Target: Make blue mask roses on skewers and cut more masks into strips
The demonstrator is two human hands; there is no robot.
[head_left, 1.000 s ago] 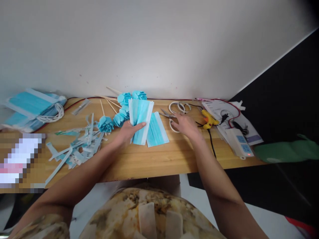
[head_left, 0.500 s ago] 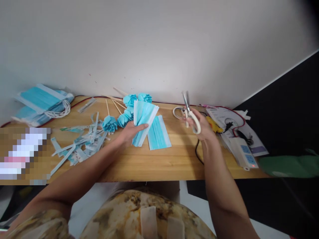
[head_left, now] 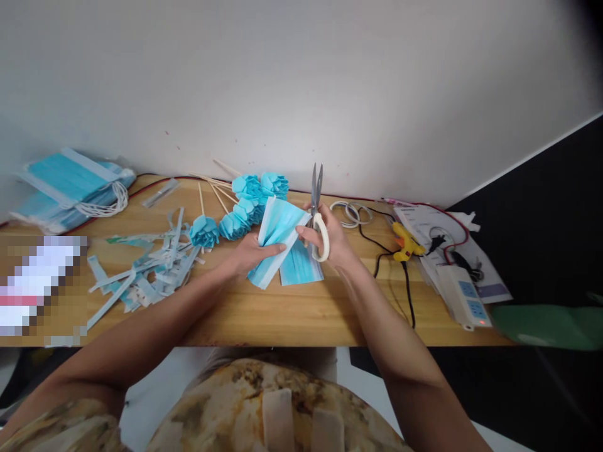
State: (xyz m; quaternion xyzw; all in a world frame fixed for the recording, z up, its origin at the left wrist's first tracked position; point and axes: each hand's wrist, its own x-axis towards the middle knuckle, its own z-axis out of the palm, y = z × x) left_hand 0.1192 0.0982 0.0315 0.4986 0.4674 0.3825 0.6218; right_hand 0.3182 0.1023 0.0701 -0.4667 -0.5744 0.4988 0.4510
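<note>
My left hand (head_left: 257,253) grips a blue face mask (head_left: 285,220), thumb on top, its pleats fanned and white edges showing. Held in my right hand (head_left: 332,235) is a pair of scissors (head_left: 317,194) with white handles; the blades point up toward the wall, slightly parted. Thumb and fingers of that hand are right at the mask's right edge; whether they pinch it I cannot tell. Beneath lies a second blue mask (head_left: 301,267) flat on the wooden table (head_left: 282,323). Just behind are several blue mask-fabric flowers (head_left: 247,210) on thin wooden sticks.
Cut white and blue strips (head_left: 151,270) lie in a heap on the left, with stacked masks (head_left: 70,182) behind them. Rolls of tape (head_left: 351,215), a yellow glue gun (head_left: 406,243) with black cable, papers (head_left: 490,276) and a power strip (head_left: 464,298) occupy the right.
My right hand has moved left with the scissors, from beside the tape rolls to the mask's right edge. The mask in my left hand has tilted and shifted slightly. The glue gun now shows fully.
</note>
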